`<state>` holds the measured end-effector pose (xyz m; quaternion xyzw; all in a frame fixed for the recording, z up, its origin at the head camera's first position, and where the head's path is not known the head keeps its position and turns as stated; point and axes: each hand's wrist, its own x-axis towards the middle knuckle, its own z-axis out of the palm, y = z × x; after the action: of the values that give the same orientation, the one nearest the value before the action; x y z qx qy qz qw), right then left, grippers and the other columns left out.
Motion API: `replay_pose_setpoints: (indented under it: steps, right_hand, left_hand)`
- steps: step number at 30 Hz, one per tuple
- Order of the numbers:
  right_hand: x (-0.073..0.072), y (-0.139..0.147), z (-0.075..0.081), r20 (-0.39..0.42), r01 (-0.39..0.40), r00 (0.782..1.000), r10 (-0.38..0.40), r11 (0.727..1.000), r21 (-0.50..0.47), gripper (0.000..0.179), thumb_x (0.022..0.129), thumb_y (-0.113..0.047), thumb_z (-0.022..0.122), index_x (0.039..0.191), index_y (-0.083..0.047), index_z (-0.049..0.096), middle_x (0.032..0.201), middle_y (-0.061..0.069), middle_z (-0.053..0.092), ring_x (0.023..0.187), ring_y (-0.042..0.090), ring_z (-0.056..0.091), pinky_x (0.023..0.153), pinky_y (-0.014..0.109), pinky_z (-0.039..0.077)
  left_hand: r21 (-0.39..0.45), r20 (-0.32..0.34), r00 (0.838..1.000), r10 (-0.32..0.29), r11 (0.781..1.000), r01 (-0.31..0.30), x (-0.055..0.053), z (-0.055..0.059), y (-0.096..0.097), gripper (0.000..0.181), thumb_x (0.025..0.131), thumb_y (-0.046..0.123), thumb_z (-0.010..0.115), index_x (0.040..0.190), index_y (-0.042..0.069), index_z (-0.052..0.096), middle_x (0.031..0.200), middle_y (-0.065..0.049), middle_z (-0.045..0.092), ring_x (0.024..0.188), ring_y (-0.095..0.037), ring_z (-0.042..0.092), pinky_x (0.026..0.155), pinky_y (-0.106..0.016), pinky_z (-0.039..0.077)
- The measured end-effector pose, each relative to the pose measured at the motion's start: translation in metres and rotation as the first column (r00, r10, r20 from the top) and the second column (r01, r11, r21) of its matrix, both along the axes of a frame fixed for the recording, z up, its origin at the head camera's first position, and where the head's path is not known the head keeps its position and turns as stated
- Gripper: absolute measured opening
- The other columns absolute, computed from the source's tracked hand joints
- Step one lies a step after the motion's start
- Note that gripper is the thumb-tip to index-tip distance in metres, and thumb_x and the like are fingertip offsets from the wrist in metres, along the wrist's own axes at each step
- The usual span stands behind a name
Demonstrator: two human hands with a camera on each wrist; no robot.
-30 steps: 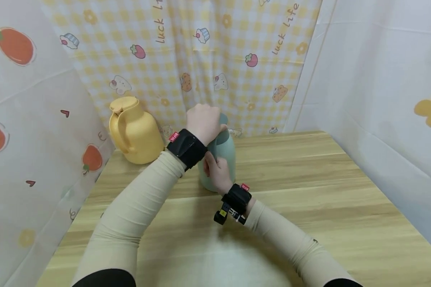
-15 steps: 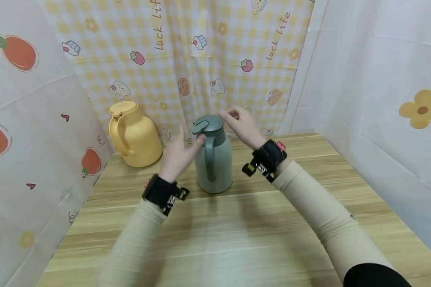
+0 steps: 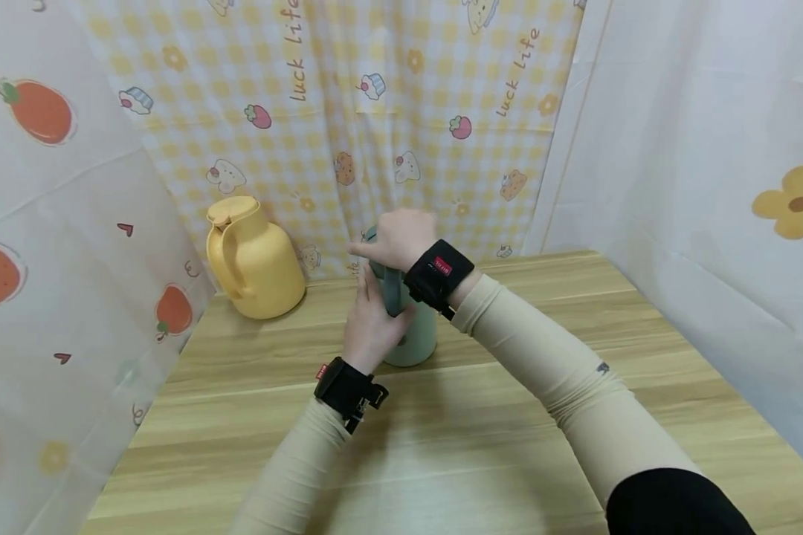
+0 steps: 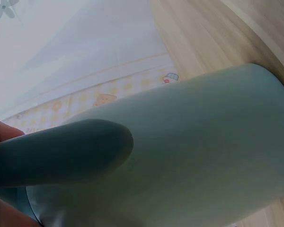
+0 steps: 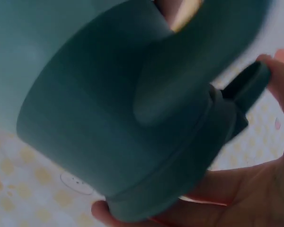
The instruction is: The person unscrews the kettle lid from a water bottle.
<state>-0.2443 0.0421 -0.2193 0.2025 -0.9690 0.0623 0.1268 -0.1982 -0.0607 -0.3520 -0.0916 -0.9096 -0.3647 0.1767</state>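
Note:
A pale green thermos jug [image 3: 420, 343] with a darker green neck, lid and handle stands upright on the wooden table. My left hand [image 3: 369, 327] grips it at the handle [image 3: 392, 290], fingers on one side and thumb on the other. In the left wrist view the handle [image 4: 61, 151] passes between fingertips at the left edge. From above, my right hand [image 3: 404, 236] holds the lid, which it mostly hides in the head view. The right wrist view shows fingers curled along the lid [image 5: 180, 165] and the thumb at its raised lever [image 5: 251, 87].
A yellow thermos jug [image 3: 268, 260] stands at the back left of the table [image 3: 522, 416], its handle facing forward. A yellow checked curtain [image 3: 435, 89] hangs behind, and white printed sheets [image 3: 696, 148] border both sides.
The hands have swapped places on the green jug: the left came off the top and now grips the handle, while the right left the body and now holds the lid.

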Motion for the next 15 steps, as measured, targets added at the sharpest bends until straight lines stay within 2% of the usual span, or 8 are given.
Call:
replay_pose_setpoints:
  steps: [4, 8, 11, 15]
  right_hand:
    - [-0.002, -0.002, -0.005, -0.035, -0.02, 0.999, 0.019, 1.0, -0.007, 0.061, 0.088, -0.065, 0.052, 0.054, -0.016, 0.038, 0.051, -0.005, 0.03, 0.044, 0.011, 0.029, 0.041, 0.025, 0.024]
    - [-0.006, 0.003, -0.006, -0.034, -0.088, 0.996, 0.086, 0.995, -0.045, 0.059, 0.088, -0.059, 0.055, 0.051, -0.017, 0.038, 0.048, -0.006, 0.03, 0.041, 0.01, 0.03, 0.04, 0.025, 0.026]
    - [-0.009, 0.009, -0.006, -0.031, -0.147, 0.989, 0.145, 0.988, -0.052, 0.06, 0.088, -0.057, 0.055, 0.049, -0.016, 0.035, 0.047, -0.006, 0.027, 0.04, 0.009, 0.026, 0.041, 0.025, 0.027]
    - [-0.009, 0.016, -0.005, -0.005, -0.204, 0.979, 0.205, 0.974, -0.095, 0.059, 0.088, -0.052, 0.057, 0.05, -0.015, 0.032, 0.048, -0.006, 0.024, 0.041, 0.008, 0.02, 0.043, 0.025, 0.025]
  left_hand:
    - [-0.019, 0.01, 1.0, -0.004, 1.0, 0.004, 0.0, -0.001, -0.001, 0.097, 0.088, 0.038, 0.065, 0.154, 0.002, 0.004, 0.157, -0.023, 0.013, 0.116, -0.045, 0.052, 0.081, -0.051, 0.05]
    - [-0.008, 0.022, 1.0, -0.017, 1.0, 0.017, -0.001, -0.001, -0.004, 0.1, 0.085, 0.038, 0.066, 0.155, 0.006, 0.001, 0.159, -0.02, 0.012, 0.111, -0.044, 0.054, 0.081, -0.051, 0.05]
    - [0.018, 0.028, 0.997, -0.067, 0.998, 0.067, -0.003, -0.001, -0.009, 0.1, 0.085, 0.035, 0.066, 0.155, 0.015, -0.002, 0.16, -0.014, 0.013, 0.108, -0.04, 0.055, 0.079, -0.05, 0.05]
    - [0.058, 0.032, 0.984, -0.173, 0.984, 0.171, -0.007, -0.001, -0.021, 0.101, 0.085, 0.029, 0.066, 0.154, 0.025, -0.008, 0.16, -0.007, 0.014, 0.115, -0.034, 0.052, 0.078, -0.045, 0.05]
